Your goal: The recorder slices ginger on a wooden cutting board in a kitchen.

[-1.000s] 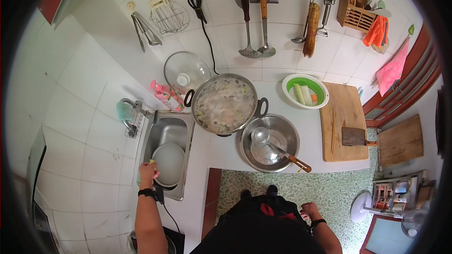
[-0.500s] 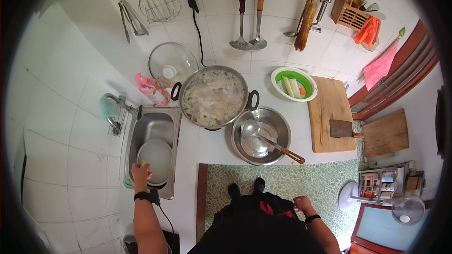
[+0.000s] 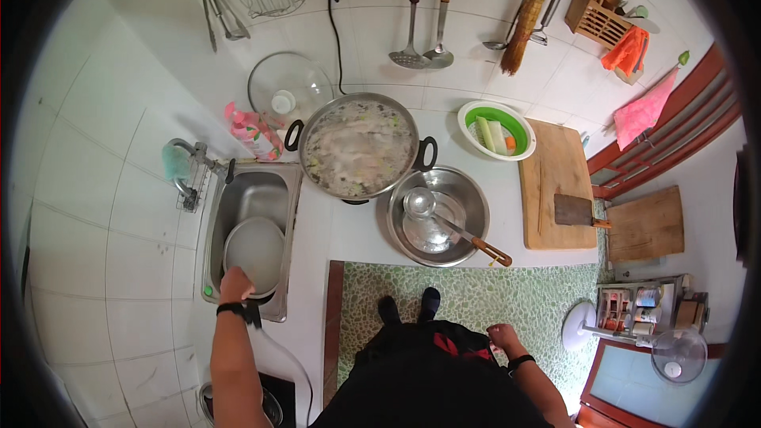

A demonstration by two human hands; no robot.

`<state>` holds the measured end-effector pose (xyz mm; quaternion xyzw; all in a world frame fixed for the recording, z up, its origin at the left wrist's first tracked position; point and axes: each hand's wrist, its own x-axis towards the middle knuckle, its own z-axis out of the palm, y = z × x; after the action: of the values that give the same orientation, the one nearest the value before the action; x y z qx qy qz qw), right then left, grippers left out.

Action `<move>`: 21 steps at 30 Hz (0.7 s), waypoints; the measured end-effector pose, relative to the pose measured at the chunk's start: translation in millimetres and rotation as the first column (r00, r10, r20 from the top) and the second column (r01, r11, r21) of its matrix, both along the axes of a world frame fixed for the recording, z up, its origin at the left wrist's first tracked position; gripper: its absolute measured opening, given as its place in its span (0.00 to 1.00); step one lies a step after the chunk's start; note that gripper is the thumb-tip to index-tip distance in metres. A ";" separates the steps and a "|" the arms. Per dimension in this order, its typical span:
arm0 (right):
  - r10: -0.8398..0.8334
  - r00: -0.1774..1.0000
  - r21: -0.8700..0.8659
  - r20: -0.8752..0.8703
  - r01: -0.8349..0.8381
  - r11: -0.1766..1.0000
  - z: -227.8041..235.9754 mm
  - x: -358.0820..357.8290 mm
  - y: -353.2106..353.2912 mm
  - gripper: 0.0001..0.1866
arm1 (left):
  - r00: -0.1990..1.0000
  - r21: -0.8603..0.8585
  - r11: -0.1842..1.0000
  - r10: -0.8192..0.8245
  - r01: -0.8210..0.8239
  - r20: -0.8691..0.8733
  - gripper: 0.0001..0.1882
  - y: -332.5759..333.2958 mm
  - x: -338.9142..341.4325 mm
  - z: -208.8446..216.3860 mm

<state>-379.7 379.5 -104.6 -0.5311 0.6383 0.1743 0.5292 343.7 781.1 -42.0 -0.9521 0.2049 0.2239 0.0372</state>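
Observation:
My left hand [image 3: 236, 285] is over the sink [image 3: 293, 257], its fingers closed at the near edge of a round pale grey pan [image 3: 255, 247]. Whether it grips the rim or something small stays hidden. At my right side, away from the counter, my right hand [image 3: 502, 337] hangs with fingers curled and nothing showing in them. A wide pan [image 3: 361, 143] of cloudy bubbling liquid with pale pieces stands on the counter. Beside it, a steel basin [image 3: 398, 234] holds a ladle [image 3: 476, 242], whose wooden handle rests over the rim.
Right of the basin are a green-and-white colander [image 3: 464, 131] with cut vegetables and a cutting board [image 3: 555, 182] bearing a cleaver [image 3: 572, 210]. A glass lid [image 3: 265, 83] and a pink bottle [image 3: 255, 133] stand behind the sink. The faucet [image 3: 210, 160] is at its left.
My left hand has moved slightly nearer to me and left; the yellow bit at its fingertips no longer shows. My right hand stays by my side. The whole view has shifted slightly.

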 end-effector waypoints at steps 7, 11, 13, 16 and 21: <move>-0.115 0.993 -0.013 -0.012 0.115 0.993 5.2 -18.0 3.9 0.16 | 0.855 -0.616 0.593 0.377 -0.518 -0.357 0.15 -106.7 -43.1 90.4; -0.114 0.989 0.012 -0.090 0.116 0.993 -3.8 -29.8 11.6 0.16 | 0.558 -0.556 -0.147 0.029 -0.818 -0.829 0.14 -112.7 -48.9 102.7; -0.068 0.994 0.047 -0.080 0.072 0.996 -3.3 -27.3 11.2 0.18 | 0.725 -0.656 0.311 0.249 -0.688 -0.642 0.15 -90.9 -46.4 76.4; -0.048 0.997 0.041 -0.062 0.050 0.998 -5.0 -22.1 7.3 0.18 | 0.936 -0.349 0.873 0.279 -0.341 -0.217 0.16 -77.2 -35.5 40.1; -0.105 0.994 -0.024 -0.022 0.105 0.994 5.5 -17.1 13.0 0.17 | 0.555 -0.506 0.258 0.172 -0.823 -0.814 0.17 -91.6 -43.1 51.8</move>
<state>-396.8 392.4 -99.1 -0.5007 0.6735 0.1449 0.5241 300.6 689.5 9.8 -0.7061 -0.0537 0.3799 -0.5952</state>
